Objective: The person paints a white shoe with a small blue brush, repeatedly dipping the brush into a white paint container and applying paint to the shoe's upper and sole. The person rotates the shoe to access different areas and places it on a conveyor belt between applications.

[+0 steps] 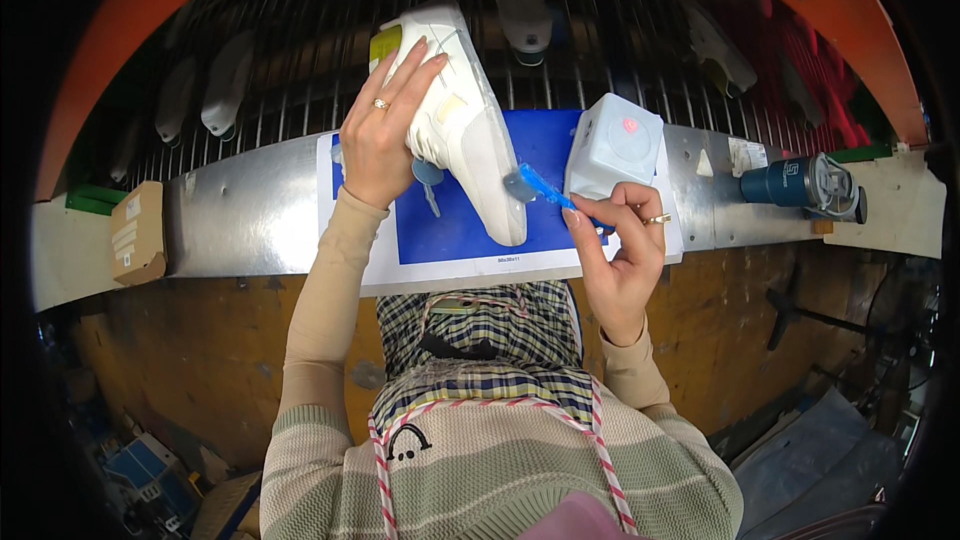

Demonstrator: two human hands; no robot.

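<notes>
My left hand (380, 140) grips a white sneaker (484, 145) by its upper, fingers spread across its side; the toe points toward me. A yellow-green patch shows at the heel. Between the thumb and fingers of my right hand (622, 255) is a slim blue brush (545, 188), its head touching the shoe's edge near the toe. Just beyond my right hand stands a white squarish container (615, 145) with a round mark on top. Below my left fingers, a small light-blue piece with a stem (428, 180) lies on the blue sheet (440, 240).
A metal ledge (260, 210) carries the sheet, a teal tumbler (790, 183) at right and a cardboard box (138, 232) at left. Behind it, more shoes, including a pale one (228, 85), rest on a rack of metal rollers (330, 70). Orange frame edges (110, 50) curve around the rack.
</notes>
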